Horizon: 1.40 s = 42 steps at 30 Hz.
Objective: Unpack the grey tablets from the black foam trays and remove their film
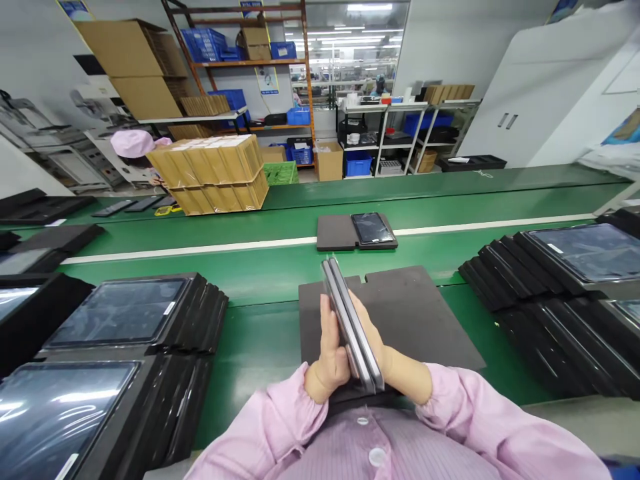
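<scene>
Two thin tablets [353, 320] stand on edge, pressed face to face between my hands. My left hand [331, 347] lies along their left side, its fingers pointing up. On the other side, my right hand [371, 333] is partly hidden by the tablets. Under them lies a dark grey foam board [415, 313] on the green bench. Farther off, a smaller foam tray [336, 233] holds another tablet [373, 228] with a dark screen.
Black foam trays with film-covered screens are stacked on the left [125, 310] and right [575, 260]. Cardboard cartons [215, 167] stand at the bench's far side. A person in a pink cap [133, 143] is behind them. Shelves [250, 63] line the back wall.
</scene>
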Available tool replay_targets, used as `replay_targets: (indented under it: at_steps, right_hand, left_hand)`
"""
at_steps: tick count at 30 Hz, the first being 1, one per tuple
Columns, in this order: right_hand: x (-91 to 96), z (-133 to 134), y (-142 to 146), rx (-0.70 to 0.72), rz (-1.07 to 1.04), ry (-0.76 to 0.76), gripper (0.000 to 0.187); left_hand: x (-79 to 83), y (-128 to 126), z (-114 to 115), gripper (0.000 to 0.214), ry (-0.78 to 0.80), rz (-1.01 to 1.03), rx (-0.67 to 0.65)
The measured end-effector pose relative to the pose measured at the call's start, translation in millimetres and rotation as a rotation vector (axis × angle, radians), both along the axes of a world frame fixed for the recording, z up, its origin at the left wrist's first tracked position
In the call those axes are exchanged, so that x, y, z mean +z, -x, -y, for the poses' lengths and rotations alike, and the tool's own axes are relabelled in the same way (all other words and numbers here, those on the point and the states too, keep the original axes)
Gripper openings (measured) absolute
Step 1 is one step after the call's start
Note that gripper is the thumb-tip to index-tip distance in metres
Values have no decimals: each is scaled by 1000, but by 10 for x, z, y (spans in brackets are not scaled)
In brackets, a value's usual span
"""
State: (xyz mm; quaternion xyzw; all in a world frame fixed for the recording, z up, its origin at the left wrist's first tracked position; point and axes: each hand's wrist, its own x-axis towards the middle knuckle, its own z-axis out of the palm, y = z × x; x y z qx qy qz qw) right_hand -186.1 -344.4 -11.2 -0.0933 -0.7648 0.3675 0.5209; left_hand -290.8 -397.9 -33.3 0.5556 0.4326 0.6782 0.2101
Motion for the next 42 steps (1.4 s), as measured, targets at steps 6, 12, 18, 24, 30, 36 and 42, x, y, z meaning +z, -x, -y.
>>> replay_targets:
  at_steps: [6,12,18,24,30,36,42]
  right_hand:
    - [500,122,131,-58,-133,496,58]
    - [687,220,119,-129,-147,979,46]
    - [506,240,43,-159,-156,1059,45]
    - [553,296,-27,-154,-89,969,46]
    - [372,201,-78,-231,56,702,48]
    - [531,-32,-405,-98,707,-511,37]
    - [1038,-267,-624,-84,832,-1191,27]
  left_hand:
    - [639,-136,-64,54,90,120,90]
    - [949,-356,-57,51,435,449,67]
    - [856,-428,-36,46,508,465,71]
    - [857,-471,30,47,441,417,68]
    - [699,-434,-31,49,427,487,29]
    - [392,-319,-103,47,548,648,9]
    - [74,172,-141,39,619,786,-135]
